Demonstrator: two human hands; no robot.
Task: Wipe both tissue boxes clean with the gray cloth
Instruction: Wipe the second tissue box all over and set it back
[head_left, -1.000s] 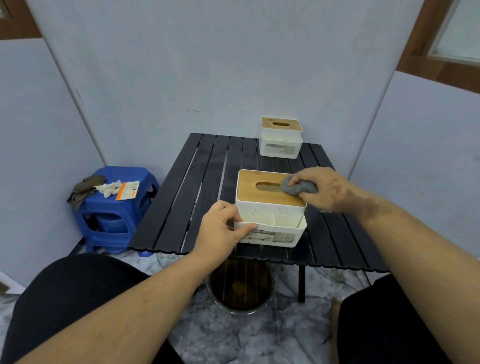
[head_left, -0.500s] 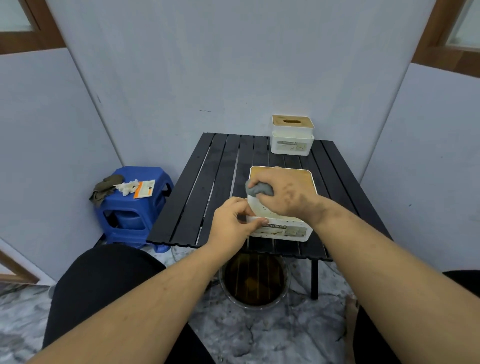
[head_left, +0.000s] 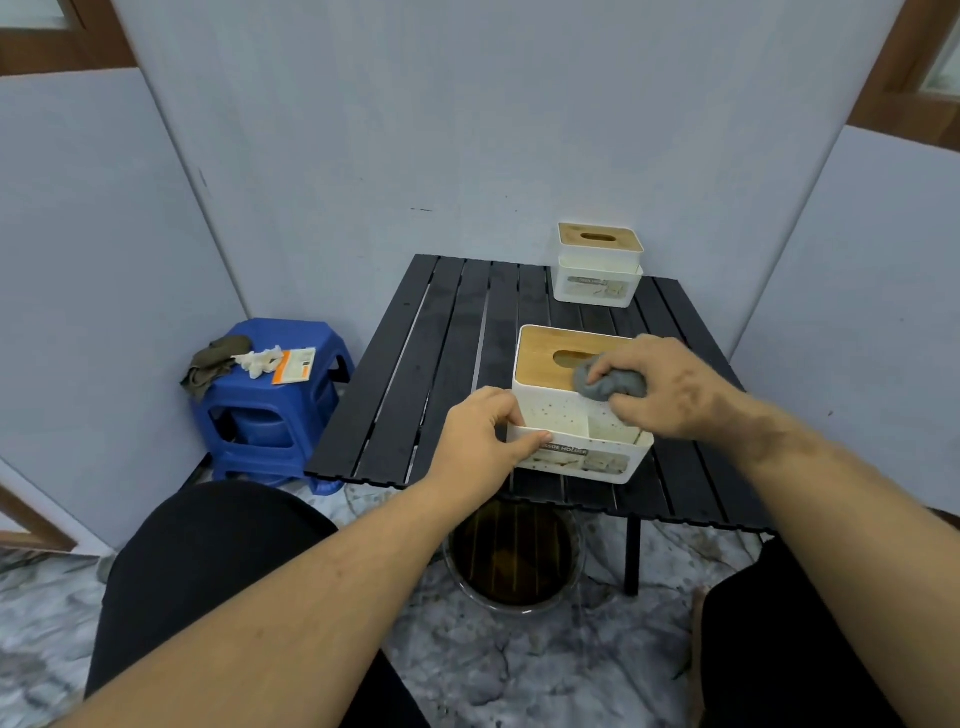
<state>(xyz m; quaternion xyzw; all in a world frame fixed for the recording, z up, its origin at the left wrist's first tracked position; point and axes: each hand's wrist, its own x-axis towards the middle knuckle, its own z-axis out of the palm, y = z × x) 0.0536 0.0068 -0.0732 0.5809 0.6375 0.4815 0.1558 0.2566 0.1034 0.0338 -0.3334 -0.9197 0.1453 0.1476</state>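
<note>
Landmark: the near tissue box (head_left: 576, 410), white with a wooden lid, stands at the front edge of the black slatted table (head_left: 441, 364).
Right hand: the right hand (head_left: 660, 384) has its fingers curled round the bunched gray cloth (head_left: 610, 384) and presses it on the near box's front upper edge, where lid meets white wall.
Left hand: the left hand (head_left: 483, 441) pinches the near box's lower front-left corner, thumb on the front face, bracing it.
Dirt: small dark specks dot the near box's front wall, below and left of the cloth.
Step in hand: judged to be wiping the near box's front face.
Doing it well: keep the brace firm so the box does not slide off the table edge; sweep the cloth across the specked wall in overlapping passes, turning to a fresh fold as it soils.
Second box: the far tissue box (head_left: 597, 270) sits well behind the near box, at the table's back edge, probably awaiting its turn.
</note>
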